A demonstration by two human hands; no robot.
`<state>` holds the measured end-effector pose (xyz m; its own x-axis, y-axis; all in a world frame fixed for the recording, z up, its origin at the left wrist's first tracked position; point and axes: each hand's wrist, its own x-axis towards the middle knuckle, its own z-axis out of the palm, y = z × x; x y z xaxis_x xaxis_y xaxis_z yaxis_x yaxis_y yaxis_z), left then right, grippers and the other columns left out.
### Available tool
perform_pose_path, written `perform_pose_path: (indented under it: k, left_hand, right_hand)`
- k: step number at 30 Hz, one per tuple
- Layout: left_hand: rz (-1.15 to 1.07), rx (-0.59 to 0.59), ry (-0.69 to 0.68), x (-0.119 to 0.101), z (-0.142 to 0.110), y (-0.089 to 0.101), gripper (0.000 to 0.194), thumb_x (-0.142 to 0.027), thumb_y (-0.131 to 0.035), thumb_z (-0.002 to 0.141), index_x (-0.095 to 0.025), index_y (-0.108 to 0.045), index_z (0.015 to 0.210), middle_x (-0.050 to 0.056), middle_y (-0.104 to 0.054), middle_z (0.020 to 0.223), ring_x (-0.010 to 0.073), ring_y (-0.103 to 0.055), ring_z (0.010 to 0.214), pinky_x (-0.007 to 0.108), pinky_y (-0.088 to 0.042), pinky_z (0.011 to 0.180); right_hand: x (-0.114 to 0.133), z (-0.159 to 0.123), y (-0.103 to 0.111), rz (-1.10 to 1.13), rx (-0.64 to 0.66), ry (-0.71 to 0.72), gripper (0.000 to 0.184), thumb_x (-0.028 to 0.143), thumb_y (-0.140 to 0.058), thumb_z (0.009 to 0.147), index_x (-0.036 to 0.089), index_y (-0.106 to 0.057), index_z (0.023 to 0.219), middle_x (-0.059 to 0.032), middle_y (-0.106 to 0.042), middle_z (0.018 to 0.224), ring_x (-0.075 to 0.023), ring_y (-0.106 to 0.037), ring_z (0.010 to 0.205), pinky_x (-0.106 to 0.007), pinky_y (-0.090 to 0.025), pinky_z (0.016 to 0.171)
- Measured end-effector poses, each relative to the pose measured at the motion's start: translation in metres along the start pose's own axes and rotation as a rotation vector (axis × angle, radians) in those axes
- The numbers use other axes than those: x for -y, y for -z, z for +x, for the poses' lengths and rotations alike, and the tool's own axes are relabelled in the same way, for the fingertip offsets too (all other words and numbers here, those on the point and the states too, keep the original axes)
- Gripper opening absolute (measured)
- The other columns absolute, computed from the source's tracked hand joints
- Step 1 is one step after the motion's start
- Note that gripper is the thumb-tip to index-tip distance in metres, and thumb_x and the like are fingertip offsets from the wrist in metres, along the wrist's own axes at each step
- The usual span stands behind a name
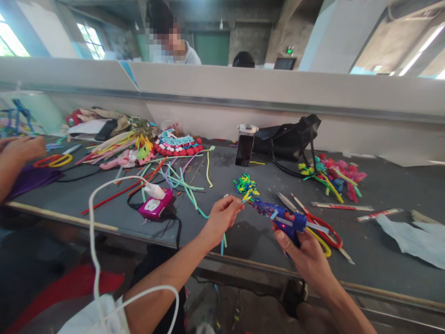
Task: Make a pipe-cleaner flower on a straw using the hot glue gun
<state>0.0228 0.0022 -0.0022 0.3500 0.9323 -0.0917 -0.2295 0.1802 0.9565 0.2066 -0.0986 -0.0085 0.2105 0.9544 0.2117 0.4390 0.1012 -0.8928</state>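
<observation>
My right hand (308, 255) grips a blue hot glue gun (292, 221), its nozzle turned left and a small red light glowing on its body. My left hand (226, 213) is pinched close to the nozzle, with a short pipe cleaner piece (246, 199), yellow and pale blue, at the fingertips. Just beyond sits a small pile of green, yellow and blue pipe cleaner pieces (245, 183). Light blue and green strands (223, 243) hang at the table edge below my left hand; I cannot tell whether they are held. Red-handled scissors (328, 232) lie partly behind the glue gun.
A purple power adapter (158, 204) with a white plug and cable stands left. Loose pipe cleaners (184, 183) spread behind it. A phone (244, 150) leans on a cup before a black bag (288, 139). At far left is another person's hand (26, 149); someone sits beyond the partition (222, 83).
</observation>
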Motion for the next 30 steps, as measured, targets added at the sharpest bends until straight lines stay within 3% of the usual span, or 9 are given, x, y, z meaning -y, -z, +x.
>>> perform_pose_path:
  k: [11, 25, 27, 30]
  left_hand:
    - [0.004, -0.001, 0.004, 0.001, 0.0, 0.001, 0.03, -0.044, -0.066, 0.077, -0.015, -0.058, 0.07, -0.009, -0.032, 0.048, 0.0028, -0.021, 0.039, 0.019, -0.015, 0.04]
    - [0.01, 0.006, 0.002, 0.001, 0.0, 0.001, 0.032, -0.045, -0.065, 0.077, -0.015, -0.058, 0.071, -0.009, -0.032, 0.048, 0.0026, -0.021, 0.04, 0.019, -0.014, 0.039]
    - [0.008, -0.001, 0.002, 0.0, -0.001, 0.001, 0.032, -0.045, -0.066, 0.077, -0.015, -0.059, 0.07, -0.009, -0.032, 0.048, 0.0026, -0.022, 0.04, 0.019, -0.015, 0.039]
    - [-0.004, -0.01, -0.003, 0.0, 0.0, 0.001, 0.032, -0.046, -0.067, 0.076, -0.015, -0.059, 0.07, -0.009, -0.032, 0.049, 0.0027, -0.022, 0.04, 0.019, -0.015, 0.04]
  right_hand:
    - [0.007, 0.002, 0.0, 0.007, -0.025, 0.025, 0.042, 0.057, -0.059, 0.081, 0.018, -0.067, 0.094, -0.0065, -0.069, 0.079, -0.0208, -0.063, 0.073, -0.031, -0.053, 0.071]
    - [-0.007, 0.001, 0.001, -0.032, -0.018, 0.089, 0.038, 0.053, -0.056, 0.086, 0.018, -0.066, 0.096, -0.0068, -0.071, 0.085, -0.0208, -0.066, 0.076, -0.029, -0.053, 0.068]
    - [-0.013, 0.001, 0.004, -0.092, -0.045, 0.127, 0.036, 0.051, -0.054, 0.089, 0.018, -0.065, 0.099, -0.0072, -0.071, 0.088, -0.0214, -0.067, 0.078, -0.03, -0.053, 0.068]
    - [-0.02, 0.005, 0.013, -0.345, -0.186, 0.271, 0.035, 0.049, -0.054, 0.089, 0.018, -0.062, 0.103, -0.0088, -0.07, 0.092, -0.0234, -0.066, 0.083, -0.033, -0.052, 0.073]
